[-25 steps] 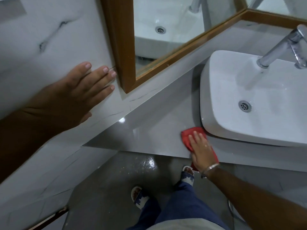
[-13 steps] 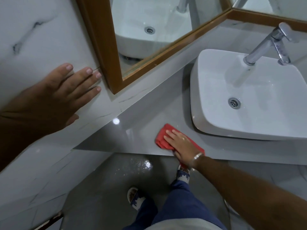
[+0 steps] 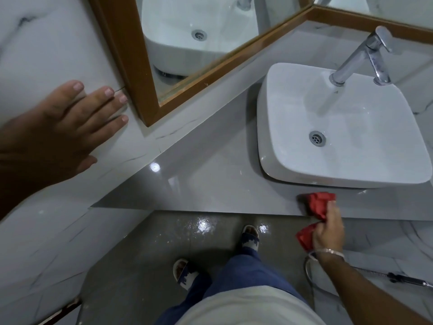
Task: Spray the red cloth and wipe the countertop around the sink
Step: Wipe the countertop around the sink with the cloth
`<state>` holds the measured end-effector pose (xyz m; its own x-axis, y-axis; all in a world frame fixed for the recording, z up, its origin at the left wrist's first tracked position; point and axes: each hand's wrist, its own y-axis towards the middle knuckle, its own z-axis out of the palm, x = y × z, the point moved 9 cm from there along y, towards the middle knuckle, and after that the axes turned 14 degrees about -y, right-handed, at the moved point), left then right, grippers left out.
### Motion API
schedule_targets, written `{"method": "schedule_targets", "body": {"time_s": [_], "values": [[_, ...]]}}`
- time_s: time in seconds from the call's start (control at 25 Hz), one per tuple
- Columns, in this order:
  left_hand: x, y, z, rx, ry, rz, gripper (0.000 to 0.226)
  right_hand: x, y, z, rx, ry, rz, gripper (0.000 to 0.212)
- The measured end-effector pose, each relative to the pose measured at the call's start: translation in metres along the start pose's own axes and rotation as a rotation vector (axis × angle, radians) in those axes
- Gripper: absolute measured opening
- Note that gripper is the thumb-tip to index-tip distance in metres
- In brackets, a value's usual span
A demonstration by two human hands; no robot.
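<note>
Right hand [image 3: 328, 233] clenched on bunched red cloth [image 3: 317, 204] at front edge of grey desk [image 3: 210, 184], just below white vessel sink [image 3: 339, 127]; part of cloth hanging over the edge. Left hand [image 3: 58, 134] released, fingers spread flat against marble wall [image 3: 46, 55] beside wooden-framed mirror [image 3: 131, 55].

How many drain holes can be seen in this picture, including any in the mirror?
2. One drain is at the bottom of the white sink on the countertop. The other is only its reflection in the mirror. None seems hidden.
</note>
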<state>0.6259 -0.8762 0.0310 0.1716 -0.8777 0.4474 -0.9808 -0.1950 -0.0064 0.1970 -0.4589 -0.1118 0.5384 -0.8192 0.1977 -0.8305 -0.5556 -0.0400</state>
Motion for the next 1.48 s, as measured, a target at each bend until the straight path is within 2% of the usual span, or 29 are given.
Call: {"method": "schedule_targets", "body": {"time_s": [0.08,0.12,0.2,0.28,0.36,0.48,0.6,0.72,0.84,0.96,1.0,1.08,1.12,1.16,1.24,1.28,1.4,1.48], "values": [[-0.004,0.002,0.001,0.034,0.010,-0.009,0.092,-0.019,0.023,0.003,0.123,-0.087,0.170,0.059],[-0.004,0.003,-0.003,0.038,0.015,-0.013,0.092,-0.016,0.028,0.011,0.206,-0.155,0.176,0.062],[-0.002,0.004,-0.020,0.023,0.016,-0.022,0.095,0.008,0.025,0.027,0.260,-0.253,0.068,0.068],[-0.008,0.002,-0.043,0.007,0.079,-0.030,0.098,0.049,0.006,0.048,0.270,-0.299,-0.177,0.075],[-0.018,0.003,-0.060,0.064,0.200,-0.035,0.101,0.093,-0.012,0.063,0.263,-0.299,-0.387,0.078],[-0.023,0.005,-0.067,0.179,0.269,-0.047,0.095,0.175,-0.022,0.075,0.249,-0.326,-0.634,0.076],[-0.026,0.004,-0.069,0.223,0.323,-0.009,0.088,0.256,-0.036,0.093,0.269,-0.405,-0.873,0.076],[-0.029,-0.001,-0.068,0.278,0.354,0.006,0.072,0.346,-0.071,0.102,0.131,-0.474,-1.204,0.074],[-0.029,-0.003,-0.066,0.328,0.385,0.020,0.080,0.439,-0.140,0.116,-0.018,-0.485,-1.616,0.067],[-0.026,0.000,-0.064,0.329,0.375,0.000,0.067,0.501,-0.208,0.150,-0.076,-0.737,-1.995,0.073],[-0.025,0.001,-0.061,0.311,0.358,-0.003,0.065,0.512,-0.224,0.158,-0.059,-0.807,-2.093,0.075],[-0.023,0.002,-0.058,0.243,0.353,0.012,0.071,0.527,-0.246,0.154,0.054,-0.764,-2.219,0.069],[-0.023,0.002,-0.060,0.220,0.345,0.015,0.073,0.530,-0.254,0.148,0.184,-0.671,-2.228,0.061],[-0.023,0.003,-0.063,0.215,0.335,0.009,0.073,0.532,-0.255,0.142,0.370,-0.571,-2.159,0.052],[-0.025,0.004,-0.063,0.233,0.337,-0.011,0.072,0.521,-0.241,0.130,0.746,-0.466,-1.854,0.042],[-0.026,0.002,-0.064,0.256,0.359,-0.013,0.073,0.508,-0.232,0.123,0.852,-0.488,-1.738,0.043],[-0.025,-0.002,-0.068,0.321,0.317,-0.043,0.074,0.463,-0.203,0.089,1.022,-0.364,-1.511,0.037],[-0.024,0.001,-0.081,0.244,0.148,-0.123,0.075,0.426,-0.165,0.057,1.101,-0.125,-1.212,0.036]]}}
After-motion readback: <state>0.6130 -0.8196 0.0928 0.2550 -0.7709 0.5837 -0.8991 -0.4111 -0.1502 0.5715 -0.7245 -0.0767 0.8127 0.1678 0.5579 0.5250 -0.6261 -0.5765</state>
